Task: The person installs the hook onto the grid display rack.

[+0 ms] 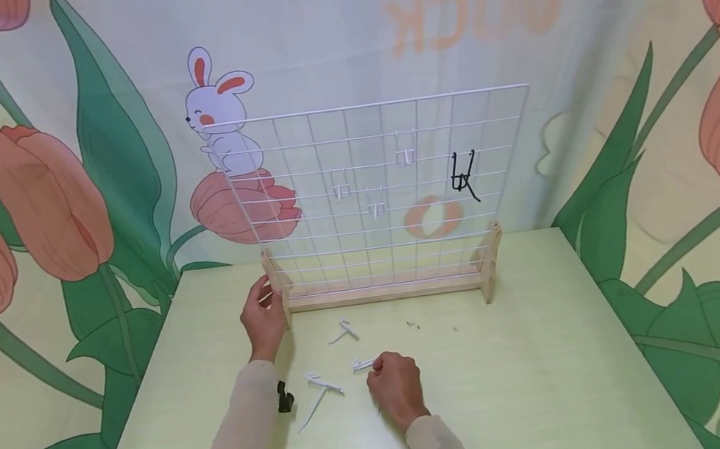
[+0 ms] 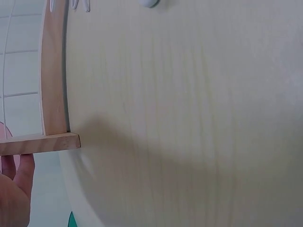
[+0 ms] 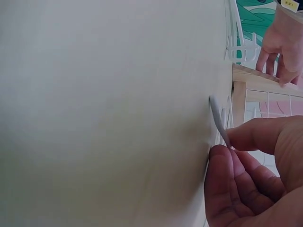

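A white wire grid panel [image 1: 376,248] stands in a wooden base [image 1: 384,296]. My left hand [image 1: 263,320] touches the outer side of the base's left end piece [image 2: 47,143], fingertips against the wood. Low over the table, my right hand [image 1: 397,387] pinches a white hook [image 1: 362,364] between thumb and fingers. The grey-white tip of its prong [image 3: 217,116] sticks out past the fingertips in the right wrist view, while my palm side hides other parts. Two more white hooks lie to its left, one nearer me [image 1: 325,386] and one closer to the base [image 1: 347,329].
A black hook [image 1: 461,174] hangs on the grid's right part. Three white hooks, one of them high up [image 1: 405,155], hang around its middle. Small bits [image 1: 414,325] lie on the pale table [image 1: 549,366] before the base. A printed curtain [image 1: 325,36] hangs behind.
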Demonstrator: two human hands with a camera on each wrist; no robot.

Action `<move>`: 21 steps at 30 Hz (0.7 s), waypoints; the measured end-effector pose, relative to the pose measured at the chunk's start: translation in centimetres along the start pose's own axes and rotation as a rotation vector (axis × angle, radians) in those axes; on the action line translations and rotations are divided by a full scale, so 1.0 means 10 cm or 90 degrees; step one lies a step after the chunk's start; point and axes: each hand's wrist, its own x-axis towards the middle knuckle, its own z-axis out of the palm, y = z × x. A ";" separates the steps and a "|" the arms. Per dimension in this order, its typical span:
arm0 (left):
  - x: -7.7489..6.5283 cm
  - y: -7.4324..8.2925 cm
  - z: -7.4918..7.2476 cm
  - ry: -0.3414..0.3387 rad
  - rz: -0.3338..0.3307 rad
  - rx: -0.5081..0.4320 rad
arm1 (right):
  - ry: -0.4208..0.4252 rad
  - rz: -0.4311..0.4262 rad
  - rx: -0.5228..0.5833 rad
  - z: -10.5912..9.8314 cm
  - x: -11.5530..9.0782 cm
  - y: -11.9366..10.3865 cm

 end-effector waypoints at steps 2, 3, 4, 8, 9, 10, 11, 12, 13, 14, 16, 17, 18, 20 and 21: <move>0.00 0.01 0.00 0.002 0.005 -0.005 | 0.000 -0.007 -0.003 0.00 -0.01 -0.01; 0.00 0.01 0.00 0.003 0.006 -0.007 | -0.002 -0.011 -0.005 -0.01 -0.01 -0.02; 0.00 0.01 0.00 0.004 0.006 -0.008 | -0.003 -0.015 -0.009 -0.01 -0.02 -0.02; 0.00 0.00 0.00 0.005 0.003 -0.005 | -0.005 -0.029 -0.023 -0.01 -0.02 -0.03; 0.00 -0.01 0.00 0.004 0.001 -0.004 | -0.005 -0.031 -0.027 -0.01 -0.02 -0.02; 0.00 -0.01 0.00 0.003 0.000 -0.003 | -0.006 -0.032 -0.028 -0.01 -0.02 -0.02; -0.01 -0.01 0.00 0.002 -0.002 -0.004 | -0.007 -0.032 -0.029 -0.02 -0.02 -0.02; -0.01 -0.01 -0.01 0.000 -0.004 -0.007 | -0.009 -0.031 -0.030 -0.02 -0.02 -0.02; -0.01 -0.01 -0.01 -0.001 -0.005 -0.008 | -0.010 -0.032 -0.030 -0.03 -0.03 -0.01; -0.01 -0.01 -0.01 -0.003 -0.006 -0.008 | -0.011 -0.030 -0.027 -0.04 -0.03 -0.01; -0.01 0.00 -0.01 -0.005 -0.007 -0.011 | -0.012 -0.028 -0.010 -0.06 -0.03 -0.01; -0.01 0.00 -0.02 -0.006 -0.006 -0.012 | -0.011 -0.027 0.001 -0.08 -0.02 -0.02; -0.01 0.00 -0.02 -0.007 -0.007 -0.011 | -0.012 -0.025 0.014 -0.10 -0.02 -0.03; -0.01 0.01 -0.02 -0.009 -0.008 -0.011 | -0.008 -0.023 0.043 -0.15 -0.01 -0.06; -0.01 0.02 -0.03 -0.011 -0.009 -0.012 | -0.006 -0.022 0.054 -0.18 0.00 -0.09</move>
